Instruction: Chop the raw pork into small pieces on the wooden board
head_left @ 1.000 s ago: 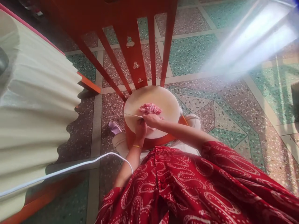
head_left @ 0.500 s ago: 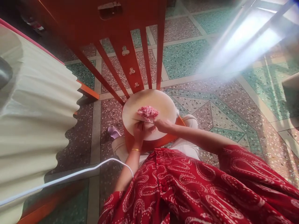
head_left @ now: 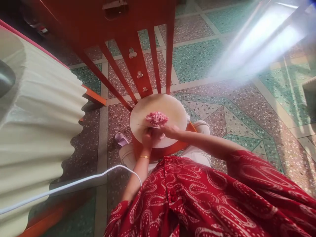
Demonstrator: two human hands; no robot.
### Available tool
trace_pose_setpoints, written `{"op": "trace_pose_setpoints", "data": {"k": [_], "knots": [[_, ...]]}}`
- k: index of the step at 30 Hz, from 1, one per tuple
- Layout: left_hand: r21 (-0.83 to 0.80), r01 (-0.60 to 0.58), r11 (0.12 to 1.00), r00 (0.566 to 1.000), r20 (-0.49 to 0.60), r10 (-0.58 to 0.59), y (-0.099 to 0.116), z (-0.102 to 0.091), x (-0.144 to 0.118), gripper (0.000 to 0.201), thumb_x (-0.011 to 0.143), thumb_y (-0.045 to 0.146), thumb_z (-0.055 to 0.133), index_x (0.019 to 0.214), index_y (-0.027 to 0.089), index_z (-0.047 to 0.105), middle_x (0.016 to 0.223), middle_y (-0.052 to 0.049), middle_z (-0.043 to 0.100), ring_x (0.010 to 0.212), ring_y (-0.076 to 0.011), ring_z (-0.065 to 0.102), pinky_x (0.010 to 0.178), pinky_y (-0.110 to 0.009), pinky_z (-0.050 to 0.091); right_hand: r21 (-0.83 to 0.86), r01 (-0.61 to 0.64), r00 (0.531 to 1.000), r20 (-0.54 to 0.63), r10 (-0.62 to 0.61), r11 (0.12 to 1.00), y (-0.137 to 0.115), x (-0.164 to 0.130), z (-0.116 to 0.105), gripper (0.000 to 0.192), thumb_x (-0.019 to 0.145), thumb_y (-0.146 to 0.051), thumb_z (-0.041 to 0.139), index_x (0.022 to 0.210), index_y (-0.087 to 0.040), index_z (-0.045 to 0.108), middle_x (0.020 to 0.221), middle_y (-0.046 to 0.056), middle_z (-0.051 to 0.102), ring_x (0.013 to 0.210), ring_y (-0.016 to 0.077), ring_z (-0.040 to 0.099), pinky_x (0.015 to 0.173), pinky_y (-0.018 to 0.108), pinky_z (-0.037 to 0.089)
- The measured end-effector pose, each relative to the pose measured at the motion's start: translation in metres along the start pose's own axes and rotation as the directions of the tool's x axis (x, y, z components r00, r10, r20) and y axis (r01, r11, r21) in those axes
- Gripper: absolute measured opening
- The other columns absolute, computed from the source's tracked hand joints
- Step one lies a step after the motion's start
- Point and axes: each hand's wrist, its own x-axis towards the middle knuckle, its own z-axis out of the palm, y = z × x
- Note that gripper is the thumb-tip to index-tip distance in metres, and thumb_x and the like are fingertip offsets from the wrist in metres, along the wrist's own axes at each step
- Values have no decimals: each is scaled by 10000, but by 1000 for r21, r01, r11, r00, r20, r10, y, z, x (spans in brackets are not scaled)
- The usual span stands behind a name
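Observation:
On the round cutting board [head_left: 138,113] lies a heap of chopped pink raw meat [head_left: 156,118]. My right hand [head_left: 172,131] is closed around a knife, its handle hidden in my fist. The thin blade of the knife [head_left: 150,126] points left, between the heap and my left hand [head_left: 148,139]. Fingers curled, my left hand presses on a piece of meat [head_left: 160,136] near the front of the board, partly covered by both hands and in shadow.
A red wooden chair [head_left: 138,65] with a slatted back carries the board. To the left hangs a pale pleated cloth [head_left: 44,108]. A white cable [head_left: 98,174] runs across to my left arm. A lilac shoe [head_left: 120,139] shows on the terrazzo floor [head_left: 197,62].
The blade has shifted slightly away from me, towards the heap, and its angle differs a little. Both hands stay at nearly the same place on the board.

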Motion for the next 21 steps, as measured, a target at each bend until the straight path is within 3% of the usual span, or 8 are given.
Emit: {"op": "trace_pose_setpoints", "data": {"k": [3,7,13,17,21], "knots": [[-38,-3,999,999,-32,1,-2,0,-1,243,882,172,427,1006,174,636,986,-100,659,938,-220,589,834,-361,473,-20,-61,997,-46,60,998,17,-24,2,370,933,-207,435,1295,-182,508,1031,140,681,931,231,658,754,286,500],[0,13,1000,998,-63,-13,-2,-1,-3,200,880,190,458,944,151,643,922,-113,658,909,-229,588,838,-374,467,-7,-38,997,-75,37,999,13,-30,1,421,927,-267,478,1336,-168,473,1058,157,673,949,234,653,766,270,493],[21,-17,1000,1000,13,17,-4,1,-3,194,860,151,461,924,162,644,946,-111,660,924,-237,589,850,-381,465,4,4,997,-73,-3,1000,-12,3,-1,394,891,-246,527,1271,-143,529,1012,166,685,917,255,665,761,318,516],[53,16,998,999,49,-19,-3,5,1,212,855,127,440,926,146,638,932,-128,663,894,-247,599,857,-402,457,-27,29,998,-49,-30,999,-35,35,-3,292,908,-122,420,1148,-97,585,937,168,693,888,250,675,722,333,532],[19,29,999,999,23,-29,1,1,2,203,850,137,453,924,154,641,942,-127,664,902,-251,599,855,-404,459,-29,55,997,-53,-57,998,-26,26,-3,279,905,-146,458,1143,-99,596,960,172,691,897,246,671,733,315,528]]}}
